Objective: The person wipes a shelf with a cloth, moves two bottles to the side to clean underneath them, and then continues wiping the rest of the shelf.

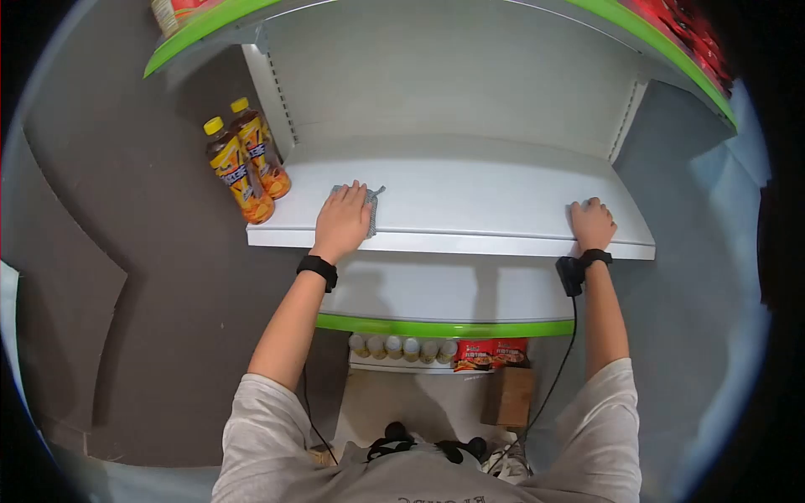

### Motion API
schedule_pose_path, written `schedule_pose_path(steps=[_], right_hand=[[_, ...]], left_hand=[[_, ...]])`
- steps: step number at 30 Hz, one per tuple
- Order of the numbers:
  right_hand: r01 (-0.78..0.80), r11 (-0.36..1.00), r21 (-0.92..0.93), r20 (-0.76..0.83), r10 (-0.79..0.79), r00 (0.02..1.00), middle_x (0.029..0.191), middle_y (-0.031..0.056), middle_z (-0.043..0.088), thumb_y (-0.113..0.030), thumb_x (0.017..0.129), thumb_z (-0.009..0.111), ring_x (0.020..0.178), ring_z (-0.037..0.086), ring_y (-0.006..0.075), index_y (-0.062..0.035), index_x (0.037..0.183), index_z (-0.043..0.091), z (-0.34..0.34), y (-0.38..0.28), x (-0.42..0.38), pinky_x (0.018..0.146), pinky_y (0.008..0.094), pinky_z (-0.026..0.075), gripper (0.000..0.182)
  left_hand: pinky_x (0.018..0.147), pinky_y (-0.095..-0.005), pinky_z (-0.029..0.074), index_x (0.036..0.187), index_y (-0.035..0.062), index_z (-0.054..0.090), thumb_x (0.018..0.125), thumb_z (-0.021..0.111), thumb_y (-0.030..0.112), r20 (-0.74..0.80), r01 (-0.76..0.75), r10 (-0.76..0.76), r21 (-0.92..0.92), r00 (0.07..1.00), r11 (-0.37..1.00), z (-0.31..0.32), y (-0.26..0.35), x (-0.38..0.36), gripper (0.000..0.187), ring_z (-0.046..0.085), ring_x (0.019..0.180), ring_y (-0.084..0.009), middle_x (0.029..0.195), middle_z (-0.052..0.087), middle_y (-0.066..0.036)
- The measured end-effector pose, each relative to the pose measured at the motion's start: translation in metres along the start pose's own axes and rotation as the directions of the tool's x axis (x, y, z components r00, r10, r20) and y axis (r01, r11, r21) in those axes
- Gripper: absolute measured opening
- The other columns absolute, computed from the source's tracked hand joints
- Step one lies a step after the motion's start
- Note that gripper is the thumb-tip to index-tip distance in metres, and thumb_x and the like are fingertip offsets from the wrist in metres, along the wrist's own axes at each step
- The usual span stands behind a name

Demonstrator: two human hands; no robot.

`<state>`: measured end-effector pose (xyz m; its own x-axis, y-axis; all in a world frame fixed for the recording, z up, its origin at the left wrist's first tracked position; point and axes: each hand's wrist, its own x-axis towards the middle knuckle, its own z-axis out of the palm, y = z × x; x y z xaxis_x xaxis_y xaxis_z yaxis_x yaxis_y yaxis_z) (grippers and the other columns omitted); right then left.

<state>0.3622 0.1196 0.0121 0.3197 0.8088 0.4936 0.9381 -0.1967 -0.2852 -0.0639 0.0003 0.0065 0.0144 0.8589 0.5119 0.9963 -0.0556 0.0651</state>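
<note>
Left of center in the head view, left hand (pixel 342 223) is pressing a gray cloth (pixel 373 213) flat on the white shelf (pixel 470 189), fingers slightly apart; 2 bottles (pixel 243 168) upper left, right hand (pixel 593 224) center right, fingers loosely curled

two bottles (pixel 238 170) stand side by side at the left end of the shelf (pixel 470 193). the cloth (pixel 373 213) lies on the shelf, right of the bottles, under the left hand (pixel 343 220); the right hand (pixel 594 223) rests near the shelf's right end. below, cans (pixel 402 348) stand in a row, left of packets (pixel 490 355), with a box (pixel 508 396) before the packets.
</note>
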Motion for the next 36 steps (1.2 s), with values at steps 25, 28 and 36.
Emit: schedule_pose_path(steps=[25, 28, 36], right_hand=[[0.046, 0.996, 0.077, 0.004, -0.046, 0.999, 0.111, 0.0259, 0.052, -0.03, 0.076, 0.051, 0.112, 0.045, 0.038, 0.002, 0.101, 0.058, 0.0, -0.002, -0.005, 0.095, 0.0505, 0.029, 0.04], [0.05, 0.992, 0.114, 0.052, -0.056, 0.997, 0.111, 0.0251, 0.052, -0.028, 0.076, 0.05, 0.113, 0.044, 0.0385, 0.0015, 0.1, 0.058, -0.004, -0.002, -0.005, 0.095, 0.0512, 0.028, 0.039], [0.045, 0.992, 0.114, 0.051, -0.051, 0.997, 0.11, 0.0241, 0.053, -0.028, 0.076, 0.05, 0.112, 0.044, 0.0381, 0.0014, 0.099, 0.058, -0.004, -0.004, -0.005, 0.094, 0.0503, 0.029, 0.038]], left_hand=[[0.105, -0.0404, 0.031, 0.122, 0.0002, 0.052, 0.092, 0.039, 0.025, -0.103, -0.038, 0.033, -0.052, 0.994, 0.998, 0.044, 0.166, 0.037, 0.041, 0.045, 0.12, -0.0316, 0.128, 0.051, -0.016], [0.105, -0.0405, 0.03, 0.122, 0.0003, 0.052, 0.092, 0.039, 0.026, -0.091, -0.042, 0.036, -0.064, 0.995, 0.997, 0.047, 0.178, 0.041, 0.042, 0.044, 0.121, -0.0314, 0.128, 0.051, -0.016], [0.105, -0.0402, 0.031, 0.121, -0.0004, 0.052, 0.09, 0.042, 0.024, -0.106, -0.089, 0.08, -0.079, 0.991, 0.993, 0.055, 0.214, 0.051, 0.041, 0.046, 0.118, -0.0312, 0.128, 0.051, -0.016]])
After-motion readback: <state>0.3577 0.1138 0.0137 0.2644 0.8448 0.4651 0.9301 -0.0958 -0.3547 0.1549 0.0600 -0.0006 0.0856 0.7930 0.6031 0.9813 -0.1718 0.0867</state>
